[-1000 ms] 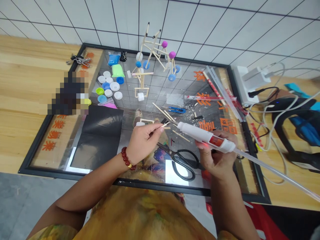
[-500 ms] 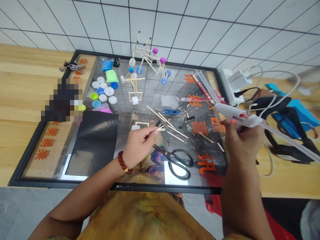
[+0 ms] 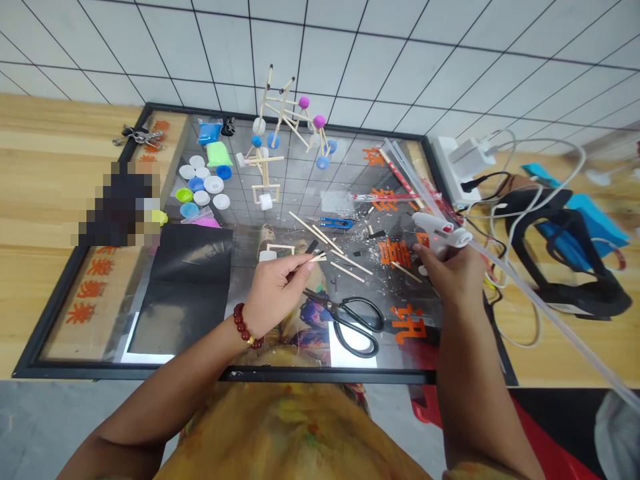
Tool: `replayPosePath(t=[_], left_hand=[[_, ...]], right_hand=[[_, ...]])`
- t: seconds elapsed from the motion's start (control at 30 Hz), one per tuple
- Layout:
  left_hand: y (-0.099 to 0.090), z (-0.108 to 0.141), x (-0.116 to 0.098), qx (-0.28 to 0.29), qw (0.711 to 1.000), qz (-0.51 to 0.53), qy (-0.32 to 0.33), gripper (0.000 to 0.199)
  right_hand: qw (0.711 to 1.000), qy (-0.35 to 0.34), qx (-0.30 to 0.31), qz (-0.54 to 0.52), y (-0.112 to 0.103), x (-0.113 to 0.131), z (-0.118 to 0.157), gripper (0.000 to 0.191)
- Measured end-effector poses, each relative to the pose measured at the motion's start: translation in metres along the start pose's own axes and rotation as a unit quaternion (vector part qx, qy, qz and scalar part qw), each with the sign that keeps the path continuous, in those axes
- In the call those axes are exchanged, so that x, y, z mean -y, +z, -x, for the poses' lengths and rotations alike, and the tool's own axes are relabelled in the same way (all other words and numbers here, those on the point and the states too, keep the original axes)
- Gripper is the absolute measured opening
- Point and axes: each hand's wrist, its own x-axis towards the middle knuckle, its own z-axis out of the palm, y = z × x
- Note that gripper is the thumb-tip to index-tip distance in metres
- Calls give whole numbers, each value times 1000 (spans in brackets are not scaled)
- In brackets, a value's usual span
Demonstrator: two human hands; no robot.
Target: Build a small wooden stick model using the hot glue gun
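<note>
Pinching short sticks (image 3: 319,258): left hand (image 3: 280,290) | wrapped around glue gun (image 3: 434,228): right hand (image 3: 461,272)

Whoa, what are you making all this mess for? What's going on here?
Someone is working with thin pale sticks. The left hand pinches a few thin sticks, and the right hand holds a white glue gun off to the right, away from them, with a long clear glue stick poking out its back. Black-handled scissors lie close by on the glass, and a stick model with pink balls stands at the back.
</note>
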Motion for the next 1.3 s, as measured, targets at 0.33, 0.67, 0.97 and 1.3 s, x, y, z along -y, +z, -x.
replayPosePath(t=[0.33,0.67,0.97,1.3], left_hand=[[1,3,2,16,999,-21,17,25],[-4,-2,3,-36,994,-19,102,19],[-1,-1,5,20,999,47,-13,23],[2,0,7,60,998,5,34,17]], right_hand=[[976,138,-103,131,-49,54,75,34],[927,-353,126,34,-1,85,76,9],[900,-398,108,140,39,81,61,10],[937,-333,57,-87,34,94,63,13]])
